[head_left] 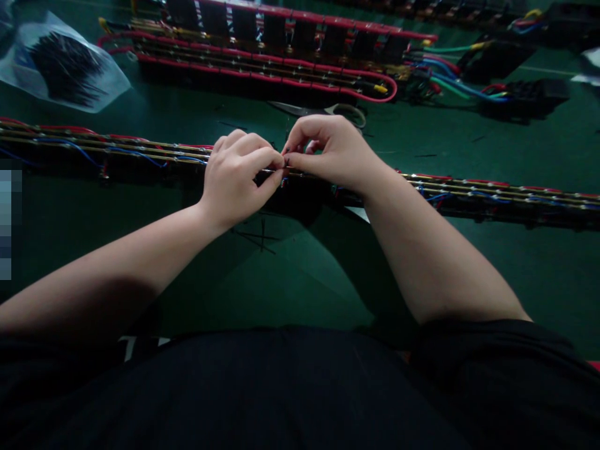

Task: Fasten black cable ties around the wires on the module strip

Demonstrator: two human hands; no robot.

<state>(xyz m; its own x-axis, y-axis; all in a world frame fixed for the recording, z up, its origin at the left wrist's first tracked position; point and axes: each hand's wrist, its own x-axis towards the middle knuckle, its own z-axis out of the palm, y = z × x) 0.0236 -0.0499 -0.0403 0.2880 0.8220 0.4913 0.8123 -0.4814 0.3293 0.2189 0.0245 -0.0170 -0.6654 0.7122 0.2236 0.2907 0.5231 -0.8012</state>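
My left hand (239,175) and my right hand (328,150) meet over a long, narrow wired assembly (497,194) with red and blue wires and brass-coloured rods. Thumb and forefinger of each hand are pinched together, the fingertips almost touching. A tiny dark bit shows at the right fingertips; what the pinches hold is too small to make out. Behind the right hand lie scissors (349,112), partly hidden by it. Thin black strips (262,237), which look like cable ties or their cut ends, lie on the green table (290,287) in front of the assembly.
At the upper left, a clear plastic bag (110,87) holds many black cable ties (68,65). Beyond the hands is another wired assembly (262,62) with red cables, its coloured leads running to black connectors (525,100). More wired parts (450,9) lie along the far edge.
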